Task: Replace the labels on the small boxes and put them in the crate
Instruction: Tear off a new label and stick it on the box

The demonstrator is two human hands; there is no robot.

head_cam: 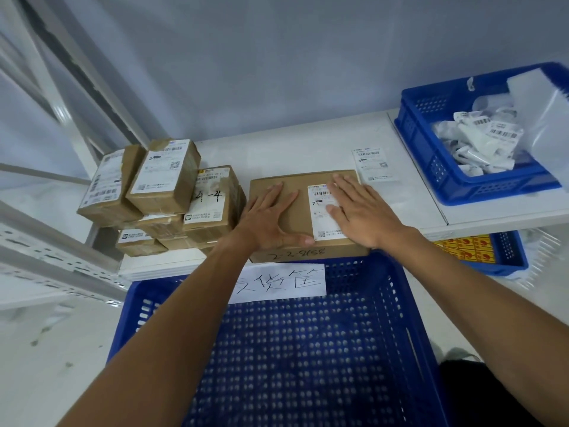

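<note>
1. Palms lie flat: the left grip (271, 217) is spread wide on the top of a brown cardboard box (295, 183), fingers straight, thumb stretched along the near edge and holding nothing.
2. The right grip (360, 211) is also wide and flat, with its fingertips pressing on a white printed label (321, 220) that lies on the right half of the box top.
3. The box sits on a white shelf (292, 149), and handwritten digits show on its near side.
4. At six o'clock from the box, just beside it, stands a big blue perforated crate (354, 272) with a paper sign (277, 283) of handwritten characters on its far wall.
5. At nine o'clock a stack of small boxes (163, 183), each labelled, leans unevenly and touches the box's left side.
6. At one o'clock a loose label (374, 164) lies flat on the shelf.
7. At two o'clock, further out, a smaller blue bin (431, 155) holds crumpled white label scraps (480, 143).
8. At four o'clock, on a lower level, another blue bin (508, 254) holds yellow-and-red packs (465, 246).
</note>
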